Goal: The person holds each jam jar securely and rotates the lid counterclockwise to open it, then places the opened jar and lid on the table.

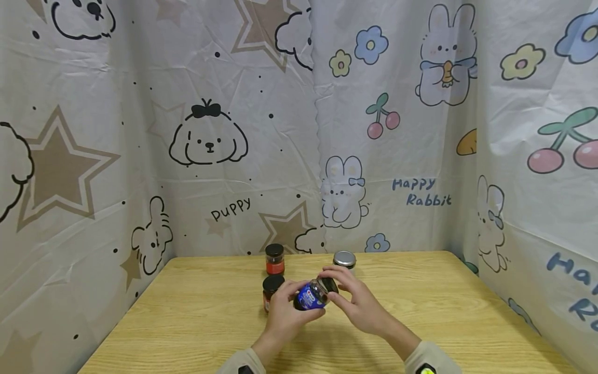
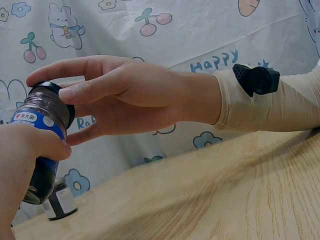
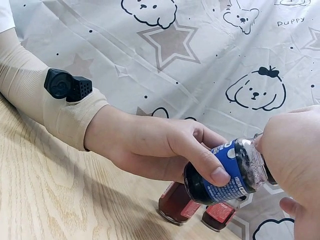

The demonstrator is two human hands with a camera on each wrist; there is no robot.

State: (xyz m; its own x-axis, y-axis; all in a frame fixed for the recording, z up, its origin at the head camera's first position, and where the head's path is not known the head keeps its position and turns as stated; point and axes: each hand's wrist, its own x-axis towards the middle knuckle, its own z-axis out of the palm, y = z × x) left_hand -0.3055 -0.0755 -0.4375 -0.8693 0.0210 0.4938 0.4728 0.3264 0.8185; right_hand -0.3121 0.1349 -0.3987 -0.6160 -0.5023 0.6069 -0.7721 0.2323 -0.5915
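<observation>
My left hand (image 1: 286, 314) grips a glass jar (image 1: 309, 297) with a blue label and dark contents, tilted with its mouth toward the right. The fingers and thumb of my right hand (image 1: 362, 306) are curled round the black lid (image 1: 331, 284) at the jar's mouth. In the left wrist view, the right thumb and fingertips lie at the lid's rim. From the right wrist, the left thumb presses along the blue label (image 3: 227, 167), and the right hand hides most of the lid.
Behind the left hand stands a black-lidded jar (image 1: 273, 283), partly hidden. Farther back is another black-lidded jar with a red label (image 1: 275, 267). A silver-lidded jar (image 1: 344, 258) stands behind the right hand. Printed curtains (image 1: 210, 208) surround the wooden table (image 1: 187, 311) at the back and sides.
</observation>
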